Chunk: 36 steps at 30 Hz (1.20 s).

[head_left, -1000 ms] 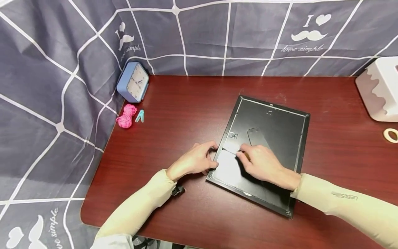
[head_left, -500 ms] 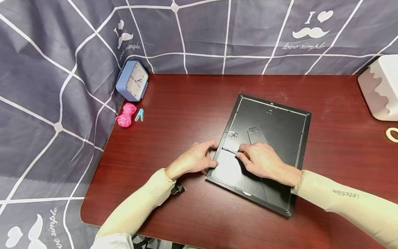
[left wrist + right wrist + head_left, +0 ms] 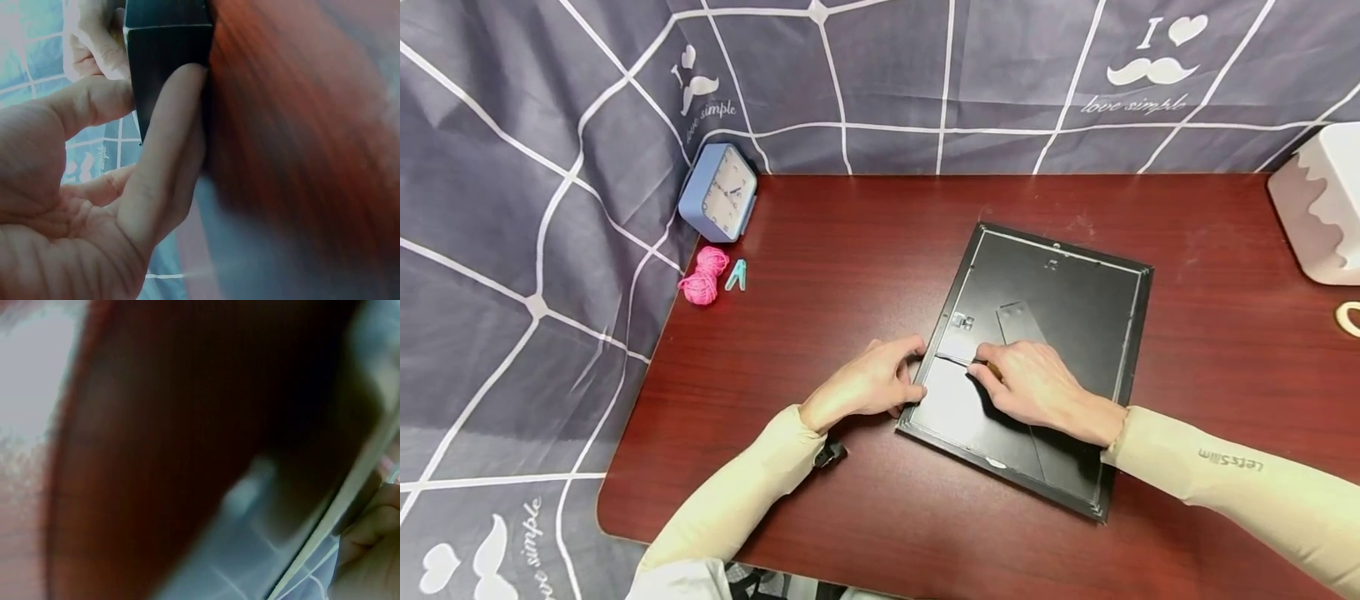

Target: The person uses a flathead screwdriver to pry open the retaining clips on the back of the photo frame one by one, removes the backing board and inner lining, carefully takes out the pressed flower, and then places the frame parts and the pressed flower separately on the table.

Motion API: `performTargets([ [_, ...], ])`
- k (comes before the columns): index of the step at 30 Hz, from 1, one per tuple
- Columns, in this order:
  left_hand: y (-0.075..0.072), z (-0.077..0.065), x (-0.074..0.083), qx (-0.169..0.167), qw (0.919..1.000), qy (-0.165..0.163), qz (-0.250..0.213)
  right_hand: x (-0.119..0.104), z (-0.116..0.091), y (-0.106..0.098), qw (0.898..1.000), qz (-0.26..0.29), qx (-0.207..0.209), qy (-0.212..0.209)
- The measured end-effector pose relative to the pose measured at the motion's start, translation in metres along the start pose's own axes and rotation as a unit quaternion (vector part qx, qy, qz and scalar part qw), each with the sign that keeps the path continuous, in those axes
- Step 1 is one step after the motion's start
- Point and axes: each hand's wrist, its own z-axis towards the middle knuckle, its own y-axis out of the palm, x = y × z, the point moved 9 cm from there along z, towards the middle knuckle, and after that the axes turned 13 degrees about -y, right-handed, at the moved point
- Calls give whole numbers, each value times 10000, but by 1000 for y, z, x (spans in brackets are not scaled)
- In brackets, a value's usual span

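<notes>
A black picture frame [image 3: 1060, 308] lies back side up on the table, its stand leg [image 3: 1021, 321] folded against the backing. My left hand [image 3: 872, 379] grips the frame's left edge; in the left wrist view one finger lies along the frame's side [image 3: 144, 69] and another digit touches its upper edge. My right hand [image 3: 1037, 387] is over the backing, pinching a slim tool [image 3: 953, 360] with a thin shaft and what looks like a yellowish handle. The shaft reaches to the inner left border of the frame. Fingers cover most of the handle. The right wrist view is mostly dark and blurred.
A blue alarm clock [image 3: 718, 193], pink yarn [image 3: 703, 277] and a teal clip [image 3: 737, 275] stand at the table's back left. At the right are a white and brown box [image 3: 1318, 208] and a cream ring [image 3: 1349, 318]. A grey checked curtain [image 3: 895, 83] borders the table.
Both hands and the frame stay nearly in place. The right hand's tool keeps its tip at the frame's left border. The head view shifts slightly.
</notes>
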Motion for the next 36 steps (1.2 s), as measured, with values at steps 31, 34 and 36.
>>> performTargets([
  [31, -42, 61, 21, 563, 9956, 11, -753, 44, 4, -73, 9991, 55, -70, 422],
  [34, -40, 73, 33, 521, 9975, 5, -486, 65, 12, -71, 9964, -4, -311, 790],
  [36, -37, 78, 39, 489, 9985, 4, -260, 79, 16, -67, 9937, -18, -444, 1027],
])
